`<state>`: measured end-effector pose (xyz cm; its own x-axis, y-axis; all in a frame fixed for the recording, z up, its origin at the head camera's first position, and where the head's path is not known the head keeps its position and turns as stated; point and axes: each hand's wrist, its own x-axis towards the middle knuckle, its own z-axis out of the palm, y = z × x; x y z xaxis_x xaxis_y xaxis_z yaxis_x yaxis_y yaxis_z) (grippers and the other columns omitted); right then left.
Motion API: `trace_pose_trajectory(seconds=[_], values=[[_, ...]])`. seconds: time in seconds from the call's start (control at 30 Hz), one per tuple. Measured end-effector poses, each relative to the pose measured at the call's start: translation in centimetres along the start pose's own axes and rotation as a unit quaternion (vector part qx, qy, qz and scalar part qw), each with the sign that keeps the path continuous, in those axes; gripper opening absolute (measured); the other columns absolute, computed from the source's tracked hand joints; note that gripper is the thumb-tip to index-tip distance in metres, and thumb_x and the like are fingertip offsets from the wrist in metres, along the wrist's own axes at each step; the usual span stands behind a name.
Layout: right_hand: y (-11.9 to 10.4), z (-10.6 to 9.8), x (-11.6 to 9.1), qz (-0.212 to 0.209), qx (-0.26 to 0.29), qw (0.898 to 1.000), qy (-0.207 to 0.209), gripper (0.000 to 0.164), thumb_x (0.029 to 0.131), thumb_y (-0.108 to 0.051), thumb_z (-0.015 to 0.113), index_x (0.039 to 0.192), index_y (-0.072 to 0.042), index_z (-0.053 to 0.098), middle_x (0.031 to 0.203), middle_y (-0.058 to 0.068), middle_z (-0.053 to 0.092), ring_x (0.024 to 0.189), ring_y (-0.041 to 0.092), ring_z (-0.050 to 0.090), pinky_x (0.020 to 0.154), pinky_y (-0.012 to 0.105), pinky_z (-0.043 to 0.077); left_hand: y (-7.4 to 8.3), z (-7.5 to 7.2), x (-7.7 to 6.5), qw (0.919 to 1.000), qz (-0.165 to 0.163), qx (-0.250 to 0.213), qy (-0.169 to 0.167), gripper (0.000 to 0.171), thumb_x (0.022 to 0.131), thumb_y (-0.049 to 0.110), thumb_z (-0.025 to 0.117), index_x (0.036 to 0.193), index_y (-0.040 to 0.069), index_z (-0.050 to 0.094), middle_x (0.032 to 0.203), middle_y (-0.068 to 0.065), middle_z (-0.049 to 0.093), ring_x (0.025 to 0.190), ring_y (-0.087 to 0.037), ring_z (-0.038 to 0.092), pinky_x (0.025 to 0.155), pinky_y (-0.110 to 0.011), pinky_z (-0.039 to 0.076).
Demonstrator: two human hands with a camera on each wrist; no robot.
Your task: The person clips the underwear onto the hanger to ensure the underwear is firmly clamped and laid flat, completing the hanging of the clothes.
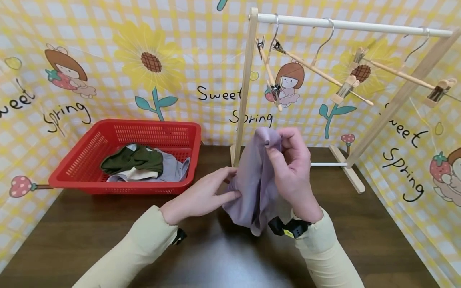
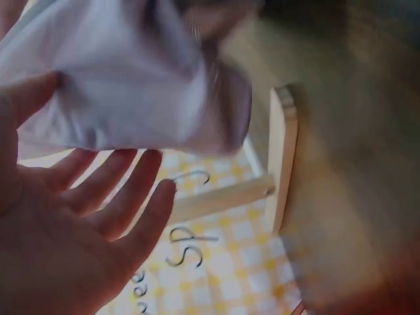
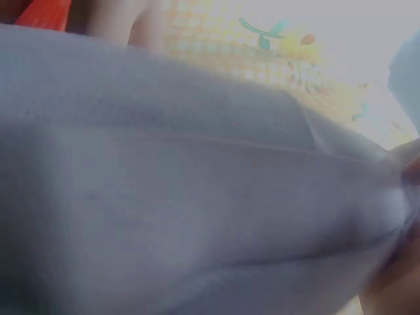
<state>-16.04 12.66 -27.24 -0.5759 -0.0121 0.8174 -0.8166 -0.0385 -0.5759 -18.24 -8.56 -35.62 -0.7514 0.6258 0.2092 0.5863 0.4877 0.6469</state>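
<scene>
A soft lavender garment [image 1: 248, 176] with folds hangs in front of me, above the dark table. My right hand [image 1: 293, 164] pinches its upper edge between thumb and fingers, and the rest drapes down. At the garment's left side is my left hand [image 1: 205, 196], its fingers fairly straight and its thumb tip at the cloth. The left wrist view shows the left palm with extended fingers [image 2: 141, 190] just below the garment [image 2: 131, 92]. In the right wrist view the garment [image 3: 197, 203] fills most of the picture, with seam lines running across it.
At the left a red plastic basket [image 1: 196, 154] holds a dark green garment [image 1: 135, 162] and a grey-lavender one [image 1: 174, 166]. Behind my right hand stands a wooden rack [image 1: 245, 84] whose white rail [image 1: 356, 26] carries several hangers with clips [image 1: 345, 89]. A patterned cloth backdrop surrounds the table [image 1: 90, 236].
</scene>
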Motion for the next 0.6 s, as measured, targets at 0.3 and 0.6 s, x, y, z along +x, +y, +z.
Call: trace_pose_trajectory(seconds=[0.3,0.6], values=[[-1.8,0.8,0.5,-0.040,-0.022,0.999,-0.029,0.029,0.089,0.017,0.040,0.117,0.012,0.045,0.112,0.022,0.055,0.099,0.029,0.054,0.078,0.033,0.042,-0.6,0.7,0.4,0.9962,0.016,-0.050,0.070,0.015,0.090,0.020,0.062,0.102,0.026,0.057,0.084,0.009,0.054,0.074,-0.006,0.052,0.063,-0.027,0.047],[-0.9,-0.4,0.0,0.069,-0.045,0.996,0.013,0.018,0.086,0.011,0.054,0.105,0.014,0.053,0.105,0.019,0.057,0.087,0.023,0.054,0.072,0.027,0.044,1.3,-3.0,-0.5,0.9747,0.018,-0.084,0.207,0.019,0.085,0.003,0.065,0.093,0.012,0.051,0.065,0.000,0.049,0.061,-0.012,0.044,0.057,-0.028,0.035]])
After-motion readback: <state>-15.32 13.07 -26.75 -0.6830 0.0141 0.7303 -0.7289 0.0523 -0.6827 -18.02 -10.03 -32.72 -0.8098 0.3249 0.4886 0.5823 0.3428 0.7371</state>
